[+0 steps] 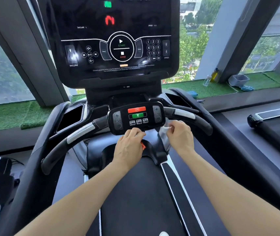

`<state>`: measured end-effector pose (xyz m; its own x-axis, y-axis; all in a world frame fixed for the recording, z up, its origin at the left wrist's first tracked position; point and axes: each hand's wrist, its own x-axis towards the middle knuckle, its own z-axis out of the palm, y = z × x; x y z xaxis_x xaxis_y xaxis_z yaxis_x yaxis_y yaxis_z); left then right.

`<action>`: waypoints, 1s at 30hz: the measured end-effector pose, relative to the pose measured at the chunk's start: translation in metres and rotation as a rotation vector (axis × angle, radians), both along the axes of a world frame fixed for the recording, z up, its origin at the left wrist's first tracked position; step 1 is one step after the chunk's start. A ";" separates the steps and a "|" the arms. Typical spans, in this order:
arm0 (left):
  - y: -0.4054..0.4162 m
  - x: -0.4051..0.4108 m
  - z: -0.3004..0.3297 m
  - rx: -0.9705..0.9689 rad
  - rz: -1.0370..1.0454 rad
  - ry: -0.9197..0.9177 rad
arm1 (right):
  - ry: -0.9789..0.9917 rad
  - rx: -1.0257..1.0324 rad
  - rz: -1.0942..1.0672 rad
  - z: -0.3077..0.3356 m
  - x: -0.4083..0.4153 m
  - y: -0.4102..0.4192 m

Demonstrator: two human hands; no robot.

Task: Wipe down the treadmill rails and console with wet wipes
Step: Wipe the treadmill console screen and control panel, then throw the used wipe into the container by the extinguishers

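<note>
Right hand (181, 133): grip pinched on a wet wipe (165, 132), thumb and fingertips nipping its upper corner, the thin pale sheet hanging down just beside the lower right corner of the small control pod (136, 117). Left hand (129, 147): knuckles up, fingers curled under the pod's lower edge, touching it; grip clenched or grasping something beneath, cannot tell which, the fingertips hidden. Something white just visible at those fingertips, too small to name. A red-orange tab (143, 145) peeking out just to the right of that hand, below the pod.

On the pod: a red bar on top, a green bar beneath, small speed keys below, plus and minus rockers on either side. Curved grips branching out from it, left handlebar (74, 136) and right handlebar (189, 117), each black with a silvery sensor band. Beyond these, the long black side rails (38, 150) sloping toward the camera on both flanks. Above the pod, the tall dark console (117, 41) with START and STOP in a central ring, a number keypad to the right, INCLINE and SPEED arrows at the edges, a red figure glowing near the top.

Under both forearms, the black belt (135, 193).

Far right, on a green turf ledge (204, 87) by the window: a yellow bottle (215, 75), a clear plastic tub (238, 80).
</note>
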<state>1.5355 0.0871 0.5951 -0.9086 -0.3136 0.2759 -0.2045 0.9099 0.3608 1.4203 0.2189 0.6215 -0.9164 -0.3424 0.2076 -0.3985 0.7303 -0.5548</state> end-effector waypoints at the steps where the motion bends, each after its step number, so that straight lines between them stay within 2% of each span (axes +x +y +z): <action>1: 0.003 -0.006 0.002 0.001 -0.034 -0.001 | -0.026 -0.043 -0.051 0.003 0.001 0.008; 8: 0.063 -0.046 0.017 0.062 -0.322 -0.039 | -0.138 -0.186 -0.364 0.015 0.016 0.103; 12: 0.125 -0.045 0.028 0.114 -0.417 -0.051 | -0.156 -0.262 -0.506 0.022 0.036 0.170; 17: 0.220 -0.031 0.041 0.065 -0.550 -0.057 | -0.175 -0.342 -0.621 0.021 0.068 0.268; 21: 0.336 -0.019 0.038 0.057 -0.664 -0.075 | -0.156 -0.387 -0.686 0.018 0.116 0.380; 30: 0.629 0.032 0.008 0.073 -0.958 -0.187 | -0.219 -0.299 -0.960 -0.010 0.220 0.655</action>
<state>1.5678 0.7164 0.6035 -0.8146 0.5693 0.1111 0.5501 0.6973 0.4595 1.6407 0.8736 0.6117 -0.8042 0.5929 -0.0407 0.4126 0.5078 -0.7562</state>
